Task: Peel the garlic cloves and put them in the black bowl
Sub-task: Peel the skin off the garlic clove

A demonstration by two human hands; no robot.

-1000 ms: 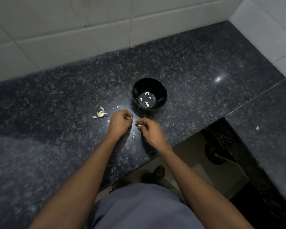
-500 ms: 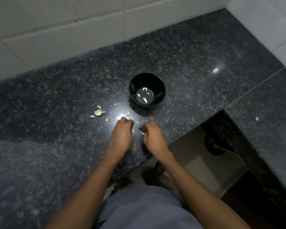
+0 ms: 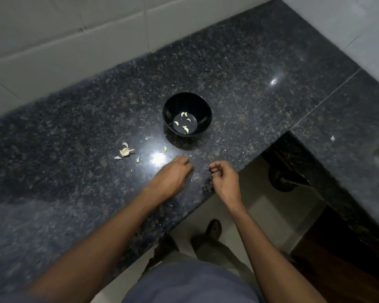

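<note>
The black bowl [image 3: 202, 107] stands on the dark granite counter [image 3: 74, 136] and holds several peeled garlic cloves [image 3: 186, 129]. Left of it lie a broken garlic head with skins [image 3: 125, 151] and two loose cloves [image 3: 165, 149], [image 3: 138, 159]. My left hand [image 3: 173, 176] rests knuckles-up on the counter just in front of the bowl, with its fingers curled under. At the counter's front edge is my right hand [image 3: 224, 180], its fingertips pinched together. No clove shows in either hand. Whatever the fingers enclose is hidden.
Small bits of skin [image 3: 192, 179] lie scattered between my hands. White tiled wall [image 3: 53, 51] runs behind the counter. The counter turns to a side section [image 3: 348, 127] on the right, with an open gap below it. The floor and my foot [image 3: 213, 229] show under the front edge.
My hands have drawn apart; before they were close together with white bits at their fingertips. The right hand has moved out to the counter edge. The camera has tilted down.
</note>
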